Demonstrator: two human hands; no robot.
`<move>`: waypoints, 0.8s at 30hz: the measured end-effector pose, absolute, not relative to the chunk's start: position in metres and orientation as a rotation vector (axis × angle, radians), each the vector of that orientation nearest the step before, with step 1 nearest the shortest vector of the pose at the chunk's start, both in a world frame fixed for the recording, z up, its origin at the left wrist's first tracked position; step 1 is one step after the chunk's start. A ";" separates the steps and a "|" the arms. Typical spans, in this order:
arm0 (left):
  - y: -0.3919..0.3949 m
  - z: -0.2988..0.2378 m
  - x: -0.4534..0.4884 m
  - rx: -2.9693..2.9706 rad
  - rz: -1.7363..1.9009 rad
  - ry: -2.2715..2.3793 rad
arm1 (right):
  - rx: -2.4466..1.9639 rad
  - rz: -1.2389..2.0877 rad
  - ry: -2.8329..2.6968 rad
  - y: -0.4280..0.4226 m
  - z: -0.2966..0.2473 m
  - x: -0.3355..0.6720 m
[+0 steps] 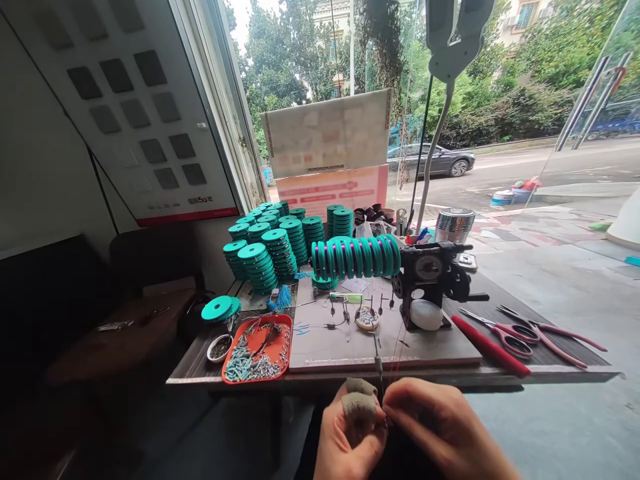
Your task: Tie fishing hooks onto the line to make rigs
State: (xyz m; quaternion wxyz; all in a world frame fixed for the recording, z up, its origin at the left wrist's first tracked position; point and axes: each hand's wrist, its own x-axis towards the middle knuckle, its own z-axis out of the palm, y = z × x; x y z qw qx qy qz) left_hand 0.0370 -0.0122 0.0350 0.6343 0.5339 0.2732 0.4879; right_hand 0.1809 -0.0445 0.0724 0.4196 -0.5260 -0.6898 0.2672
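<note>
Basically, left hand (pixel 350 433) and right hand (pixel 440 423) nearly touching, both grips pinched almost closed, apparently on thin dark rod (pixel 379 364); fingertip detail's too small. Rod points straight ahead from grip, over desk (pixel 200 371) edge. Neither hand clearly nearer.

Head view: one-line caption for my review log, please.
Left hand and right hand close together before a table with stacked teal discs.
</note>
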 end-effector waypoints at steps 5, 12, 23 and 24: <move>-0.010 0.034 0.035 1.294 1.101 0.591 | -1.319 0.657 -1.787 -0.044 0.077 0.179; -0.010 0.041 0.032 1.330 1.016 0.644 | -1.319 0.619 -1.839 -0.044 0.080 0.180; -0.010 0.040 0.034 1.299 1.049 0.666 | -1.291 0.606 -1.833 -0.043 0.079 0.180; -0.010 0.041 0.034 1.298 1.046 0.666 | -1.285 0.603 -1.840 -0.043 0.079 0.180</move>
